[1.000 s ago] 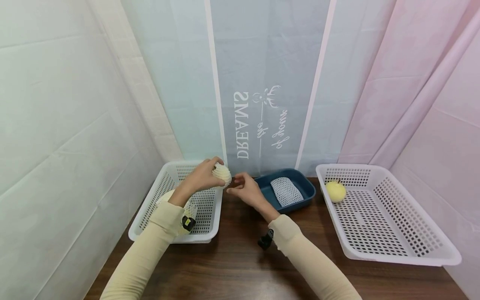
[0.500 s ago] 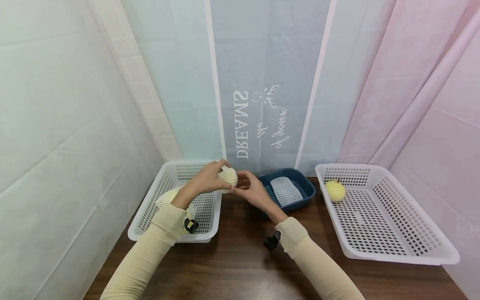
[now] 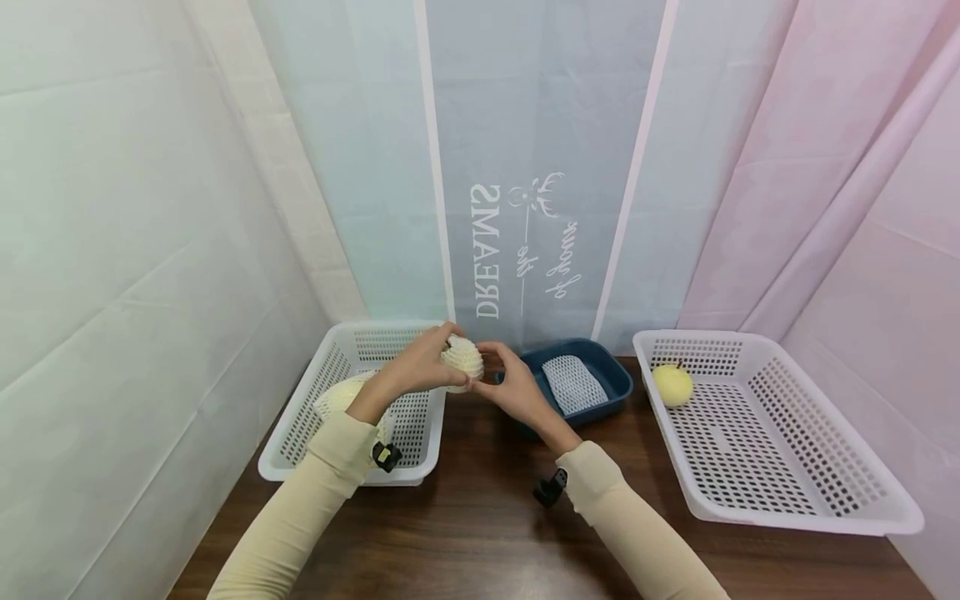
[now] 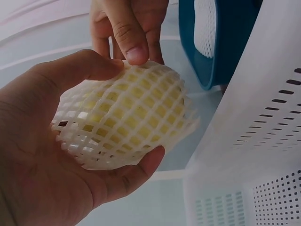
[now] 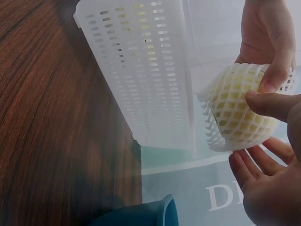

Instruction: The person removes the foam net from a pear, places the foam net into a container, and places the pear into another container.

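A round yellow fruit in a white foam net (image 3: 462, 358) is held up between both hands, at the right edge of the left basket. My left hand (image 3: 416, 364) grips it, thumb and fingers curled round the net, as the left wrist view shows. My right hand (image 3: 517, 390) pinches the net's other end. In the right wrist view its thumb (image 5: 270, 104) lies on the mesh and its fingertips touch the underside. Yellow shows through the mesh, while the net's far end is partly covered by the hands.
Below the left arm, a white perforated basket (image 3: 273, 437) holds net-wrapped yellow fruit (image 3: 341, 396). A dark blue tray (image 3: 621, 382) with a flat foam net (image 3: 574, 385) stands behind the right hand. In the right white basket (image 3: 738, 450) lies a bare yellow fruit (image 3: 672, 385).
The left hand has carried the netted fruit a little to the right. The right hand, apart from it one second ago, now touches and pinches its net.
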`<control>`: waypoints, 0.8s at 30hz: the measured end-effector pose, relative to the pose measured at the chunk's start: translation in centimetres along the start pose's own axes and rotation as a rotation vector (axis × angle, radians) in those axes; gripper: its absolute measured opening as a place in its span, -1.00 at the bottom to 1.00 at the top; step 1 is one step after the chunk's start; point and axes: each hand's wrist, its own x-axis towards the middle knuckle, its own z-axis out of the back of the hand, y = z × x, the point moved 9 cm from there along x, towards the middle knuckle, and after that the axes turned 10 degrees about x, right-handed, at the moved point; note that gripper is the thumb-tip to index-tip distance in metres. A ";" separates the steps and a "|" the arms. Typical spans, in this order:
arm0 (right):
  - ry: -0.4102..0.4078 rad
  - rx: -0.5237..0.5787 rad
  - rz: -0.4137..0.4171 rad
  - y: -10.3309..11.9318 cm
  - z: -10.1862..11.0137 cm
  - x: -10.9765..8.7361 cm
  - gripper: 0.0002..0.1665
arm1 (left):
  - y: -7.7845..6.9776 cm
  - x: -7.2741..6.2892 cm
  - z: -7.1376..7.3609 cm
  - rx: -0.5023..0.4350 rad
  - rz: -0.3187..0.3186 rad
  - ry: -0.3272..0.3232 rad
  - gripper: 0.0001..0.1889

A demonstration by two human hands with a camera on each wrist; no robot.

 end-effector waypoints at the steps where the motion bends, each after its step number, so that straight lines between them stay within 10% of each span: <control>1: 0.006 0.001 0.007 0.0 0.0 0.0 -0.23 | 0.1 0.0 0.0 0.003 0.010 0.000 -0.16; 24: -0.025 0.101 0.026 -0.1 2.0 -1.2 -0.19 | 0.5 -1.2 -1.0 -0.262 0.150 -0.227 0.16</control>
